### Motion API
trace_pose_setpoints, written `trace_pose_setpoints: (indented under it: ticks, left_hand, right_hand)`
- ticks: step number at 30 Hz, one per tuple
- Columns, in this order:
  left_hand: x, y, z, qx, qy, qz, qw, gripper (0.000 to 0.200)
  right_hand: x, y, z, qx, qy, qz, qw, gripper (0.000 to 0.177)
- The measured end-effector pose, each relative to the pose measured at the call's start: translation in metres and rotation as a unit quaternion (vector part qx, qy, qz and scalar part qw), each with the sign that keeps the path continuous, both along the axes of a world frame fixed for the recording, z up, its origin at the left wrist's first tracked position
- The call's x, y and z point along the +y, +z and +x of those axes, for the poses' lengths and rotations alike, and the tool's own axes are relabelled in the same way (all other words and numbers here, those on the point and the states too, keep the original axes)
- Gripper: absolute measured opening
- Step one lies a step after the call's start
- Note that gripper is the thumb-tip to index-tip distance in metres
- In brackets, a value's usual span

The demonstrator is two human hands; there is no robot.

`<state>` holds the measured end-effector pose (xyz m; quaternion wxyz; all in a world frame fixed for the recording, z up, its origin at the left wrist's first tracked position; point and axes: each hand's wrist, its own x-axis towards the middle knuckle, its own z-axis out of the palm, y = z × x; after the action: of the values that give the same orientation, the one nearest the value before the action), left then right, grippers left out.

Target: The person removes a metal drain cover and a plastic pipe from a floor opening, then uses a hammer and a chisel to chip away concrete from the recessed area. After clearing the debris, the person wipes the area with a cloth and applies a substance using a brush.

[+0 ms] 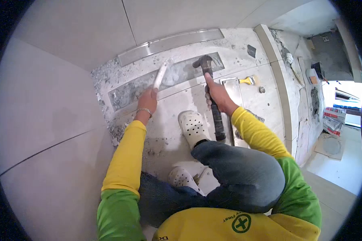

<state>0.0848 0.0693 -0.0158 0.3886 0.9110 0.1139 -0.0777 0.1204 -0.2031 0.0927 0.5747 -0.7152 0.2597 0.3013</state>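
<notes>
My left hand (148,99) is closed around a pale, bar-shaped chisel (161,75), its far end blurred over a long recess (128,90) in the tiled floor. Grey rubble and dust lie in that recess. In my right hand (220,95) is a hammer (216,116), gripped partway up its black handle. The hammer's head (205,61) hangs above the right part of the recess, apart from the chisel. Behind the recess lies a long metal channel (171,44) against the wall.
A metal frame (233,90), a yellow-handled brush (247,80) and a small round metal piece (262,89) lie to the right. Near the wall is a dark square piece (251,51). A raised curb (279,80) bounds the floor. My white clog (193,126) stands between my hands.
</notes>
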Motion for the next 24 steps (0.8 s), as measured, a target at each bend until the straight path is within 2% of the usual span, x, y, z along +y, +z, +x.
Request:
trace_pose_setpoints:
  ticks: [1, 2, 4, 5, 7, 11, 13, 14, 16, 20, 23, 24]
  left_hand:
    - [-0.004, -0.006, 0.001, -0.051, -0.02, -0.011, 0.998, 0.043]
    - [-0.007, -0.012, 0.002, -0.052, -0.02, -0.011, 0.998, 0.043]
    - [-0.012, -0.02, 0.003, 0.049, -0.08, 0.025, 0.995, 0.041]
    - [-0.011, -0.024, 0.003, 0.054, -0.076, 0.028, 0.995, 0.041]
    - [-0.01, -0.026, 0.0, 0.061, -0.167, 0.076, 0.981, 0.039]
    - [-0.029, 0.014, -0.008, 0.127, -0.142, 0.119, 0.975, 0.04]
    - [-0.034, 0.015, -0.011, 0.127, -0.157, 0.14, 0.969, 0.043]
    - [-0.035, 0.015, -0.011, 0.127, -0.158, 0.14, 0.969, 0.043]
    - [-0.036, 0.013, -0.011, 0.128, -0.163, 0.148, 0.967, 0.046]
    - [-0.03, 0.01, -0.012, 0.103, -0.159, 0.159, 0.969, 0.044]
    - [-0.025, 0.013, -0.009, 0.155, -0.168, 0.154, 0.961, 0.044]
    - [-0.023, 0.019, -0.013, 0.122, -0.152, 0.155, 0.968, 0.044]
  right_hand:
    - [0.0, -0.006, -0.004, -0.001, -0.014, 0.012, 1.0, 0.065]
    - [-0.002, -0.016, -0.005, 0.007, -0.017, 0.018, 1.0, 0.061]
    - [0.001, -0.026, -0.009, 0.02, -0.033, 0.039, 0.999, 0.06]
    - [0.003, -0.032, -0.01, 0.036, -0.05, 0.059, 0.996, 0.06]
    - [0.002, -0.04, -0.012, 0.054, -0.057, 0.064, 0.995, 0.06]
    - [-0.009, -0.056, -0.012, 0.069, -0.045, 0.06, 0.995, 0.064]
    - [-0.017, -0.066, -0.009, 0.032, 0.025, -0.029, 0.999, 0.071]
    - [-0.023, -0.071, -0.004, 0.032, 0.024, -0.029, 0.999, 0.071]
    - [-0.026, -0.073, 0.009, -0.077, 0.156, -0.175, 0.969, 0.08]
    - [-0.01, -0.054, 0.025, -0.086, 0.218, -0.194, 0.953, 0.085]
    - [0.005, -0.045, 0.029, -0.116, 0.251, -0.202, 0.939, 0.086]
    - [0.009, -0.05, 0.029, -0.115, 0.251, -0.198, 0.94, 0.086]
